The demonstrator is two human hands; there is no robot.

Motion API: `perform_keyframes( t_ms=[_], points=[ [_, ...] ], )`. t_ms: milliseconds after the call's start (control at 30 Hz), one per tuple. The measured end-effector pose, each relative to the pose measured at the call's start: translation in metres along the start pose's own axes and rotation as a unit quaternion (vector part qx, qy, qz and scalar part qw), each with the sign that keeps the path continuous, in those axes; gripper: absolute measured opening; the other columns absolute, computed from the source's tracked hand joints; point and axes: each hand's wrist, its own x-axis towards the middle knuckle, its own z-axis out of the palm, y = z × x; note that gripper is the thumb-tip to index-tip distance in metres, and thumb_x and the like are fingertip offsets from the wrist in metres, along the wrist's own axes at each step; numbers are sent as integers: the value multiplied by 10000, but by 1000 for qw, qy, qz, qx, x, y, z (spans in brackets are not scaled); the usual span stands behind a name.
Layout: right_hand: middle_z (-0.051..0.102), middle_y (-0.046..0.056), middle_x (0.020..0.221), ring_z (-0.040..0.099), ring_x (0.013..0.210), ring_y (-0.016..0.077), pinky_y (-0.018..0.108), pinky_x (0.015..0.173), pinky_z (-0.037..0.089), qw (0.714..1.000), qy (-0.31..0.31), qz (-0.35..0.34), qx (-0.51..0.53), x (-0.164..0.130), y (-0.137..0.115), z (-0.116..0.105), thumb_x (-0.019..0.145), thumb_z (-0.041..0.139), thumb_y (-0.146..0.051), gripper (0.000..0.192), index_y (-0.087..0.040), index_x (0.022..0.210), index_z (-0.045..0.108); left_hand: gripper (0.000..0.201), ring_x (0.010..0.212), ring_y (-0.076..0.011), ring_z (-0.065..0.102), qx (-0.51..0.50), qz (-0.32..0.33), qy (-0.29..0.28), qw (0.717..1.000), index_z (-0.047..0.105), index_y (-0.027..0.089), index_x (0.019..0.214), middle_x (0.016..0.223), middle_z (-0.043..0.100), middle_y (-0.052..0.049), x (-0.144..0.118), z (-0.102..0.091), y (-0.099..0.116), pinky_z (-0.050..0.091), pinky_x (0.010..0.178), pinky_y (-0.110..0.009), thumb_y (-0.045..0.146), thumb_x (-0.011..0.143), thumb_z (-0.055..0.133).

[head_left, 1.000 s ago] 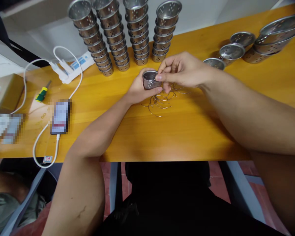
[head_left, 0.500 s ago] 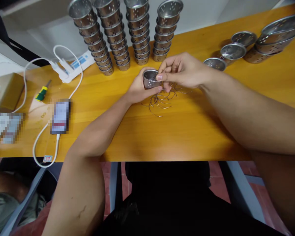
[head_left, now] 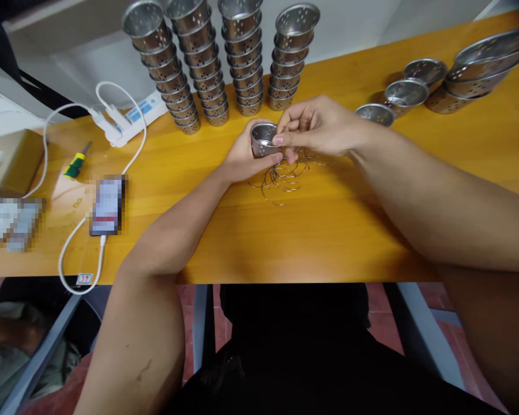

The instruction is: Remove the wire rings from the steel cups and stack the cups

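Note:
My left hand (head_left: 243, 157) is wrapped round a small perforated metal cup (head_left: 263, 147), its open mouth tipped up toward me, thumb along the near side. At the cup's right rim, my right hand (head_left: 307, 127) has thumb and forefinger pinched together. Whatever sits in that pinch is too small or hidden to make out. Below both hands, several thin curved metal wires (head_left: 281, 185) lie in a loose tangle on the wooden table (head_left: 328, 230).
Four tall stacks of perforated cups (head_left: 247, 63) stand along the back. More cups (head_left: 405, 95) and larger perforated containers (head_left: 471, 86) sit at right. Leftward are a power strip (head_left: 140, 118), a green-yellow screwdriver (head_left: 75, 166), a cabled phone (head_left: 107, 204) and a cardboard box (head_left: 19, 161).
The right thumb and forefinger have shifted slightly left and down at the cup's rim. The cup stays in my left hand, and the wires lie as before. The view has shifted a little.

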Motion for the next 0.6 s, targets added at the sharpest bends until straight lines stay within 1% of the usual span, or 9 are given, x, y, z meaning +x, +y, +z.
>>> perform_keyframes(
  t_ms=[133,200,300,400,467,533,600],
  points=[
    [863,43,776,810,633,183,270,608,630,1000,0,0,6,-1,-2,0,834,1231,-904,820,-236,1030,799,1044,1396,-319,833,-9,-13,-16,1000,535,298,1796,1535,756,-113,1,1,15,714,1293,-610,920,1058,934],
    [861,38,771,812,634,184,268,610,633,1000,-1,-4,5,-1,-2,-1,830,1238,-898,815,-238,1025,802,1043,1406,-318,832,-14,-17,-15,1000,553,297,1786,1532,764,-109,1,1,19,705,1317,-599,915,1050,957],
    [872,40,789,806,646,189,281,632,643,1000,-19,-1,-3,-2,1,-5,878,1219,-885,777,-237,1032,819,1060,1389,-310,842,-12,-20,-7,1000,586,296,1750,1527,779,-101,-1,3,20,714,1303,-577,933,1009,995],
    [864,44,799,785,676,184,290,662,641,1000,-29,3,-10,-2,5,-8,932,1195,-872,741,-230,1050,843,1081,1358,-305,853,0,-19,-1,1000,590,287,1741,1521,779,-95,-2,4,16,720,1289,-590,942,989,1007],
    [878,39,868,756,703,163,284,667,617,999,-2,-24,-24,-2,7,-7,928,1200,-867,735,-229,1099,878,1092,1393,-322,843,13,-20,9,1000,580,266,1747,1543,769,-112,-2,3,13,696,1326,-618,925,991,1012],
    [915,48,1052,700,730,135,287,642,551,994,60,-63,-60,-2,8,-4,917,1238,-807,717,-232,1199,917,1105,1472,-352,816,19,-23,24,999,555,250,1776,1595,758,-143,-1,1,10,658,1382,-647,902,1007,1007],
    [919,62,1251,651,773,140,325,649,507,983,127,-80,-108,-3,9,0,940,1266,-702,663,-251,1298,938,1121,1547,-372,783,22,-30,34,999,520,257,1822,1658,748,-167,0,-1,9,620,1427,-662,892,1027,990]
  ],
)
